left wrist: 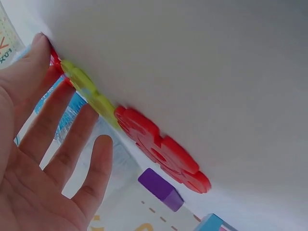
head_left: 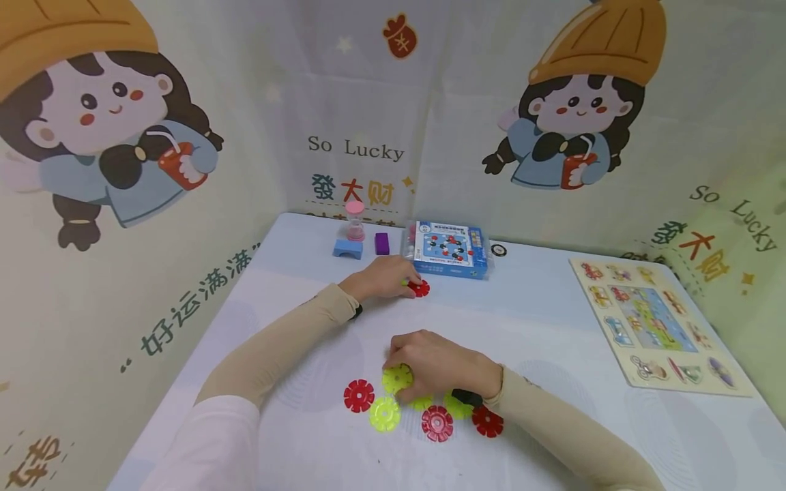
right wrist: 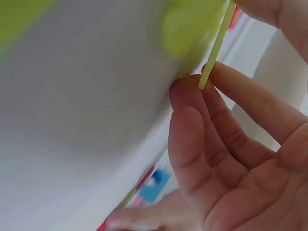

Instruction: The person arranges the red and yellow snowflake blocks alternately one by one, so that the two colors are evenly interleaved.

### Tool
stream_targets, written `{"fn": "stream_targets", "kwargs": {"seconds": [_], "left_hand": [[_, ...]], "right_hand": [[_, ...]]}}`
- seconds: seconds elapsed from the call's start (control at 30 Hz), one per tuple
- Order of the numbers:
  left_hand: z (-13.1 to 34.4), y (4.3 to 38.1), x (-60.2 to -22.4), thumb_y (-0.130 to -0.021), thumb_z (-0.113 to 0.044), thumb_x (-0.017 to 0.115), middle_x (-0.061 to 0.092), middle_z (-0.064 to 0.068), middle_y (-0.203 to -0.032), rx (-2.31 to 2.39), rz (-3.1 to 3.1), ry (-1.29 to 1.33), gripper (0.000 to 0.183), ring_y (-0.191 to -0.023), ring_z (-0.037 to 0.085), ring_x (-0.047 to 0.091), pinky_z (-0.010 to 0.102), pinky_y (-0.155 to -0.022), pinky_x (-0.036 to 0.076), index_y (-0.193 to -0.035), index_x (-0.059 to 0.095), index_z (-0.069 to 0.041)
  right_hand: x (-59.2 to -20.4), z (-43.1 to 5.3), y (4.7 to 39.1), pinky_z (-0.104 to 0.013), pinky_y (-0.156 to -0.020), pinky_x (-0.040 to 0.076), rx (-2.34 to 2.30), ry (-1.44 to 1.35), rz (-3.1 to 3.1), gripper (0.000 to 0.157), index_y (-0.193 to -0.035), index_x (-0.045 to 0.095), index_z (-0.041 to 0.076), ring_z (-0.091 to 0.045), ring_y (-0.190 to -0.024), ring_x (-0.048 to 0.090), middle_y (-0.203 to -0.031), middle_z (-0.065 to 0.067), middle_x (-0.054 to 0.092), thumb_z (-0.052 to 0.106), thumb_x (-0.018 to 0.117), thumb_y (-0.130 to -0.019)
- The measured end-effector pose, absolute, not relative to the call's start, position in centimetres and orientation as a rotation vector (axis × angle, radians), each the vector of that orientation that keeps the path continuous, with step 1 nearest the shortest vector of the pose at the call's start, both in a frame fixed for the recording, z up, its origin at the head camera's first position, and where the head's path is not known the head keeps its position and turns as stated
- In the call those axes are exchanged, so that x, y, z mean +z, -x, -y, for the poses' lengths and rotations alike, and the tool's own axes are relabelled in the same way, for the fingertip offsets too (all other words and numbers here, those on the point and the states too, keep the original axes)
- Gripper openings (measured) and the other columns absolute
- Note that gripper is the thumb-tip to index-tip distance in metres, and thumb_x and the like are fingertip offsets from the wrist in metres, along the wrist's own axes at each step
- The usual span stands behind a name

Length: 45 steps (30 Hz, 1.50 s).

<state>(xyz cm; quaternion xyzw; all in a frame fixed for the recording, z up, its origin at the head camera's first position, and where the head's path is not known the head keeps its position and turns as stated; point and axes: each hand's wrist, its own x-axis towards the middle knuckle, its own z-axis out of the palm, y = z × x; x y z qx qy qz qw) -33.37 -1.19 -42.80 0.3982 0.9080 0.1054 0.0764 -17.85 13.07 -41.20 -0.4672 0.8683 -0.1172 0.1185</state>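
Observation:
My left hand is at the back of the table, thumb and index finger pinching a red notched disc. In the left wrist view, a yellow-green disc and another red disc lie in a row beside its fingers, the rest of which are spread. Nearer the front, my right hand pinches a yellow-green notched disc by its edge, tilted up in the right wrist view. Below that hand lie a yellow-green disc and red discs; other yellow-green ones are partly hidden.
Along the back stand a pink hourglass, a blue arch block, a purple block and a blue boxed molecule set. A small black ring lies beside the box. A wooden picture puzzle lies at the right.

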Motion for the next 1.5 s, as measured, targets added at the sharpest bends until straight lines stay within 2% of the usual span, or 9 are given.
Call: {"fn": "stream_targets", "kwargs": {"seconds": [0.33, 0.57, 0.7, 0.9, 1.03, 1.17, 1.27, 1.43, 1.5], "left_hand": [[1.0, 33.4, -42.8, -0.082, -0.037, 0.072, 0.069, -0.007, -0.116, 0.289, -2.728, -1.245, 0.038, -0.100, 0.011, 0.060, 0.025, -0.080, 0.048, -0.117, 0.068, -0.024], [0.9, 33.2, -42.7, -0.083, -0.037, 0.071, 0.067, -0.008, -0.119, 0.282, -2.724, -1.230, 0.037, -0.104, 0.012, 0.058, 0.026, -0.084, 0.048, -0.118, 0.067, -0.026], [0.8, 33.3, -42.7, -0.083, -0.037, 0.071, 0.068, -0.008, -0.119, 0.287, -2.731, -1.227, 0.037, -0.104, 0.012, 0.059, 0.026, -0.084, 0.049, -0.118, 0.067, -0.026], [0.9, 33.5, -42.4, -0.081, -0.033, 0.074, 0.066, -0.005, -0.121, 0.337, -2.712, -1.265, 0.037, -0.110, 0.014, 0.058, 0.031, -0.091, 0.049, -0.117, 0.069, -0.025], [0.5, 33.6, -42.6, -0.082, -0.034, 0.074, 0.063, -0.005, -0.126, 0.374, -2.660, -1.365, 0.040, -0.117, 0.015, 0.056, 0.034, -0.097, 0.048, -0.120, 0.067, -0.025], [-0.4, 33.8, -42.8, -0.084, -0.037, 0.070, 0.063, -0.007, -0.127, 0.427, -2.604, -1.425, 0.041, -0.120, 0.012, 0.055, 0.034, -0.100, 0.045, -0.124, 0.064, -0.025], [-1.4, 33.9, -42.9, -0.086, -0.038, 0.068, 0.061, -0.009, -0.129, 0.430, -2.580, -1.442, 0.042, -0.123, 0.010, 0.053, 0.035, -0.104, 0.042, -0.126, 0.062, -0.026], [-2.9, 33.9, -42.6, -0.088, -0.040, 0.065, 0.055, -0.008, -0.137, 0.364, -2.550, -1.485, 0.044, -0.130, 0.013, 0.048, 0.039, -0.110, 0.037, -0.130, 0.059, -0.027], [-3.4, 33.9, -42.6, -0.088, -0.040, 0.064, 0.054, -0.006, -0.139, 0.340, -2.529, -1.489, 0.043, -0.131, 0.015, 0.048, 0.040, -0.110, 0.036, -0.129, 0.059, -0.027]], "right_hand": [[-39.9, -20.7, 27.2, -0.023, -0.063, 0.049, -0.498, 0.907, -2.968, 0.038, -0.101, 0.075, 0.014, -0.012, -0.073, 0.061, -0.092, 0.002, 0.071, 0.035, 0.082, -0.070], [-42.1, -22.0, 29.5, -0.024, -0.064, 0.043, -0.348, 0.827, -2.940, 0.036, -0.109, 0.073, 0.011, -0.016, -0.080, 0.053, -0.098, -0.006, 0.067, 0.031, 0.075, -0.079], [-42.4, -21.8, 29.2, -0.027, -0.070, 0.047, -0.334, 0.816, -2.968, 0.034, -0.111, 0.072, 0.011, -0.019, -0.089, 0.056, -0.107, -0.008, 0.065, 0.028, 0.074, -0.082], [-42.6, -21.4, 28.4, -0.034, -0.080, 0.053, -0.341, 0.759, -3.022, 0.035, -0.112, 0.071, 0.015, -0.020, -0.097, 0.059, -0.110, -0.006, 0.065, 0.032, 0.073, -0.083], [-42.3, -20.5, 26.3, -0.031, -0.074, 0.053, -0.453, 0.862, -3.035, 0.026, -0.103, 0.075, 0.017, -0.015, -0.090, 0.061, -0.101, -0.001, 0.067, 0.033, 0.072, -0.083], [-40.9, -18.0, 22.6, -0.023, -0.067, 0.050, -0.565, 1.131, -2.893, 0.021, -0.098, 0.076, 0.016, -0.011, -0.079, 0.061, -0.094, 0.003, 0.068, 0.031, 0.072, -0.084], [-40.4, -15.5, 19.7, -0.020, -0.071, 0.050, -0.543, 1.307, -2.744, 0.026, -0.105, 0.074, 0.018, -0.008, -0.081, 0.061, -0.098, 0.005, 0.067, 0.034, 0.070, -0.084], [-41.0, -11.7, 16.4, -0.019, -0.084, 0.050, -0.369, 1.492, -2.596, 0.043, -0.125, 0.062, 0.027, -0.005, -0.103, 0.057, -0.118, 0.007, 0.059, 0.044, 0.065, -0.086], [-41.4, -10.7, 15.6, -0.019, -0.083, 0.050, -0.284, 1.554, -2.569, 0.048, -0.131, 0.056, 0.030, -0.007, -0.107, 0.054, -0.124, 0.006, 0.056, 0.047, 0.064, -0.086]]}}
